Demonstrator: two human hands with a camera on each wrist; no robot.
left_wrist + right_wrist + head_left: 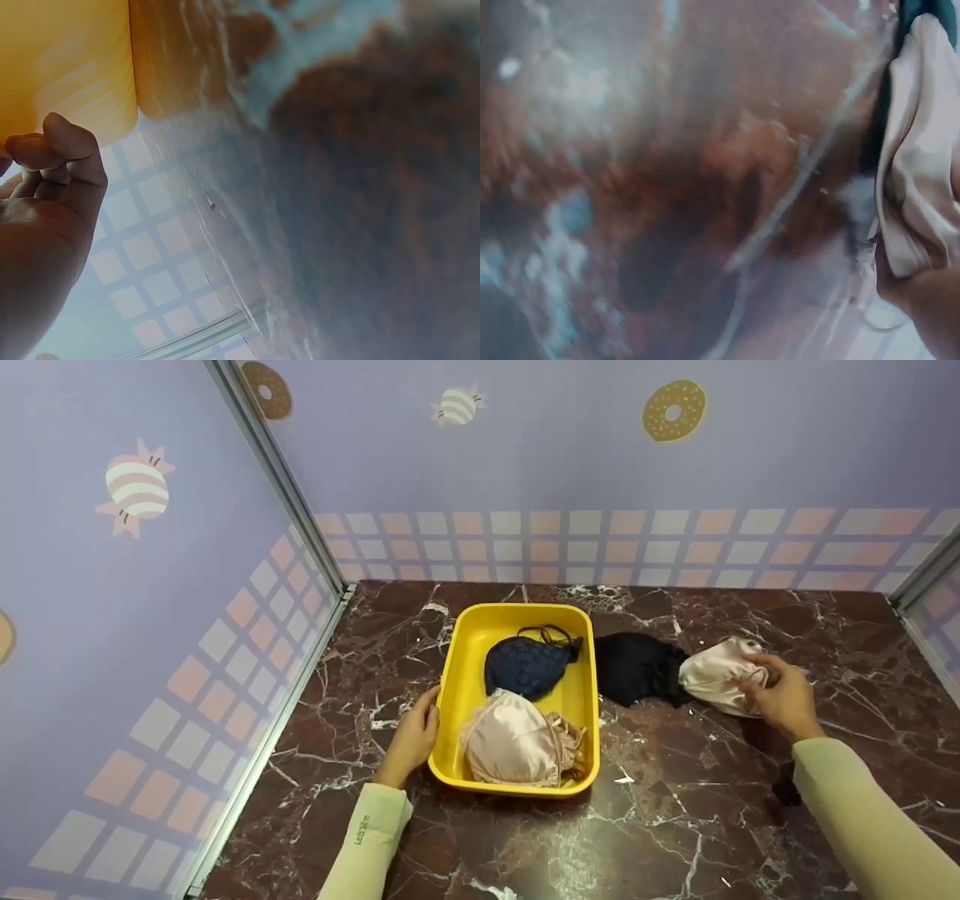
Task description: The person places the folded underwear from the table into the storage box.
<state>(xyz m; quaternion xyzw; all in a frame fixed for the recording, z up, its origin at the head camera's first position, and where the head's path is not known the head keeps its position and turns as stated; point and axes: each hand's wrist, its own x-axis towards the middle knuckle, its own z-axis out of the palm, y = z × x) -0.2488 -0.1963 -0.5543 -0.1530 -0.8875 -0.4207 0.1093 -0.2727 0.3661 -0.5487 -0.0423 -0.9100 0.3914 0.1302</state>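
Note:
A yellow plastic tray stands on the marble-patterned tabletop. Inside it lie a navy bra with thin straps, toward the far end, and a champagne satin bra at the near end. My left hand holds the tray's left side, its fingers bent against the yellow wall in the left wrist view. To the right of the tray, my right hand pinches a second pale satin bra between thumb and fingers. A black bra lies between that one and the tray, its right end touching the pale satin.
Purple panels with printed sweets, doughnuts and checks enclose the back and left side, with another panel edge at the right. A small dark object shows beside the right sleeve. Marble-patterned tabletop stretches across the front.

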